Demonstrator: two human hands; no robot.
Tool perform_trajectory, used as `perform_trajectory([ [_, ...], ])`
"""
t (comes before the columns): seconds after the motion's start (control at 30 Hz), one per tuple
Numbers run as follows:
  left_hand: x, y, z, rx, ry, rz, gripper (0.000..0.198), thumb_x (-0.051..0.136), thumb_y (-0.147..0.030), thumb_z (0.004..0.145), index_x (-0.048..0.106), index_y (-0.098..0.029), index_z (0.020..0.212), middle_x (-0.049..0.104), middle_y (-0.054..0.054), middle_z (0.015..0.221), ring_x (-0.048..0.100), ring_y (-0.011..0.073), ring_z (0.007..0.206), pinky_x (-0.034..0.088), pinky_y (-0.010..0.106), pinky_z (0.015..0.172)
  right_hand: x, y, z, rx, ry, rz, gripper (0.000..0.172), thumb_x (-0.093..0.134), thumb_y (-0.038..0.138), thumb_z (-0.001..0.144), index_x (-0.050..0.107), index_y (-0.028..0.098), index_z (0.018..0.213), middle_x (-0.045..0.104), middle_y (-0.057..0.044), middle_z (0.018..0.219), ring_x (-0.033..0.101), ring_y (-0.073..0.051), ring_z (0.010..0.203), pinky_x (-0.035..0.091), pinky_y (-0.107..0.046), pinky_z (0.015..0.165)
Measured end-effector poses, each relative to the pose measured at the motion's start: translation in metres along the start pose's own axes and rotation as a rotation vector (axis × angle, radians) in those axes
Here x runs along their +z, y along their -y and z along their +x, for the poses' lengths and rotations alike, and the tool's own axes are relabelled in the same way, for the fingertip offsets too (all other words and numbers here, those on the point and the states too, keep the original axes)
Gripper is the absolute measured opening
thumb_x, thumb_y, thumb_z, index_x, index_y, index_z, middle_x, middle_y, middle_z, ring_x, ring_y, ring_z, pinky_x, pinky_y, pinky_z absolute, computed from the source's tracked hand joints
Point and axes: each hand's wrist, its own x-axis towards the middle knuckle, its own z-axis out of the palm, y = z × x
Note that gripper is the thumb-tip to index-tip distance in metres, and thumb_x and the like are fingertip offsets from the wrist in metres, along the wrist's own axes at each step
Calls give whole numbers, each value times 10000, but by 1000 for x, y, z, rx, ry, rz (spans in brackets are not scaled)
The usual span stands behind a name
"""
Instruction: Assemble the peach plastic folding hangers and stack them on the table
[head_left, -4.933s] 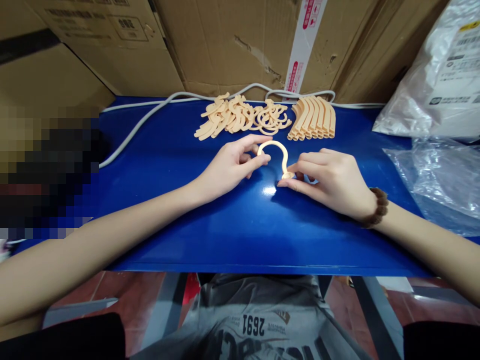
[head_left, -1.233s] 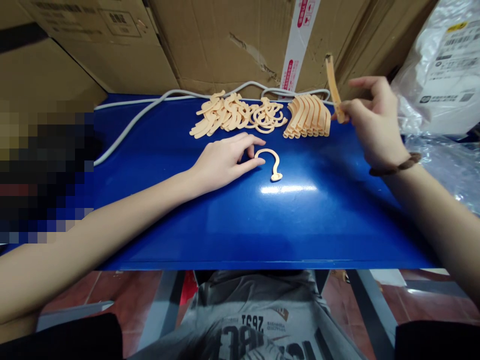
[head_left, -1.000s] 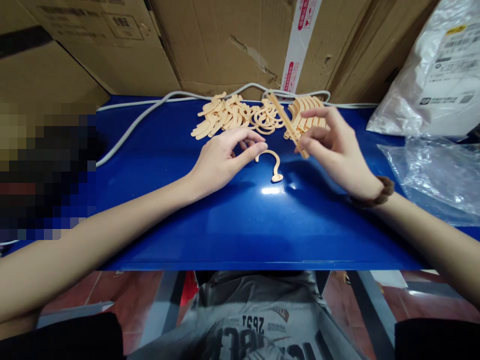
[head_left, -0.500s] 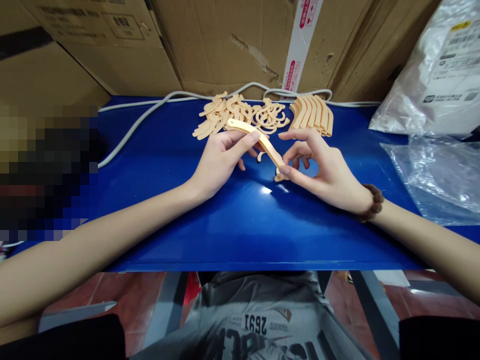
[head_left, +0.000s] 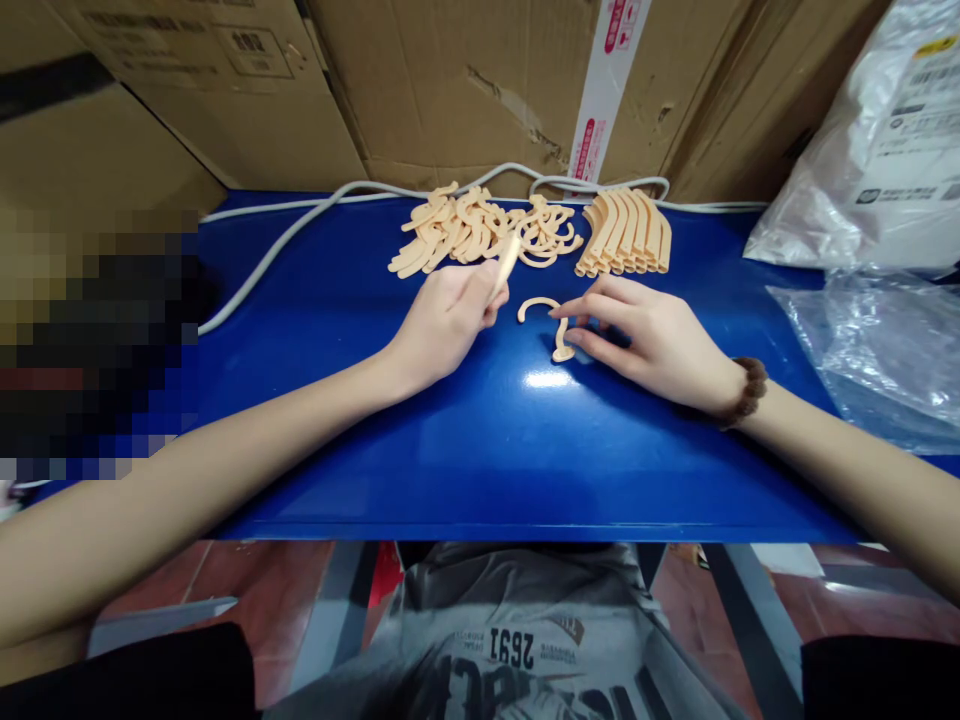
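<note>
Pinched in my left hand (head_left: pixel 454 315) is a curved beige plastic hanger arm (head_left: pixel 508 262), tilted upward and seen nearly end-on; my fingers hide its lower part. A beige hanger hook (head_left: pixel 541 303) with a small round base lies on the blue table (head_left: pixel 450 450). My right hand (head_left: pixel 637 335) reaches over the hook's stem, index fingertip at it and thumb beside it, with a gap between these fingers. Behind my hands lie a heap of flat curved arms (head_left: pixel 450 235), a pile of loose hooks (head_left: pixel 547 235) and a neat stack of thicker curved arms (head_left: pixel 626 235).
Cardboard boxes (head_left: pixel 450 90) stand along the back edge, with a white cable (head_left: pixel 300 225) running before them. To the right are a white plastic parcel (head_left: pixel 862 180) and a clear plastic bag (head_left: pixel 885 350). The table's front edge is close to my body.
The hanger arm has left my right fingers and turned upright in my left hand. My right hand has shifted onto the hook on the table, which now shows fully between my hands.
</note>
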Motion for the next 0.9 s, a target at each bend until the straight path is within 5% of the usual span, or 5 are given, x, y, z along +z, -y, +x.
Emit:
perform_trajectory([
  [0.17, -2, 2, 3, 99, 10, 438, 713, 300, -680, 1052, 421, -230, 512, 475, 31, 505, 432, 162, 516, 251, 347, 591, 2, -1, -2, -18, 41, -26, 324, 531, 442, 1090, 770, 227, 1133, 722, -103, 1129, 689, -249, 1000, 537, -385, 885],
  [0.47, -1, -3, 3, 91, 57, 477, 726, 406, -642, 1030, 380, -220, 440, 364, 8, 431, 349, 145, 456, 201, 339, 571, -4, -8, 0, 52, 44, -122, 176, 573, 374, 1030, 656, 229, 972, 702, -104, 1021, 651, -260, 912, 489, -368, 796],
  [0.63, -2, -3, 3, 127, 86, 481, 663, 422, -593, 1063, 510, -213, 527, 472, 11, 487, 438, 160, 501, 234, 326, 577, -7, -9, 1, 139, 33, -91, 61, 609, 284, 943, 630, 243, 984, 733, -71, 948, 669, -242, 813, 474, -354, 738],
  [0.9, -1, -2, 4, 110, 90, 587, 518, 342, -530, 1118, 597, -212, 799, 611, 30, 687, 504, 179, 602, 255, 305, 597, -8, -5, 1, 240, 33, 181, 299, 686, 324, 896, 744, 193, 1159, 761, -41, 887, 648, -183, 701, 492, -333, 692],
])
